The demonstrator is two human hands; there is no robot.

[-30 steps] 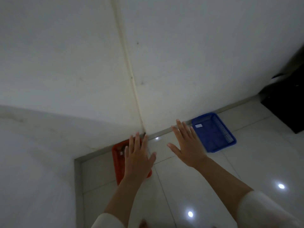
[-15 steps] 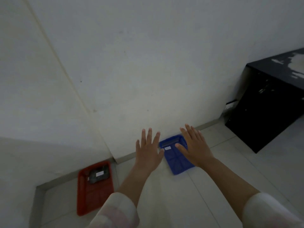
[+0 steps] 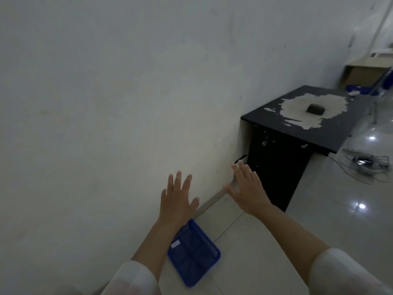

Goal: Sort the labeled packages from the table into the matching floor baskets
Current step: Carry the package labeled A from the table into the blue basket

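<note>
1. A dark package [image 3: 315, 109] lies on the black counter [image 3: 319, 133] at right of frame, on a worn pale patch; its label is not readable
2. The blue basket [image 3: 194, 252] sits on the floor at lower centre, its white tag [image 3: 175, 244] too small to read, one corner hidden by the left forearm
3. Left hand [image 3: 177, 202] and right hand [image 3: 247, 188] hover empty, fingers spread wide

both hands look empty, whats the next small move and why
Probably step toward the black table with the worn top and reach the right hand for the small dark package lying on it. Both the right hand and the left hand are open and hold nothing, and the blue plastic floor basket looks empty.
</note>
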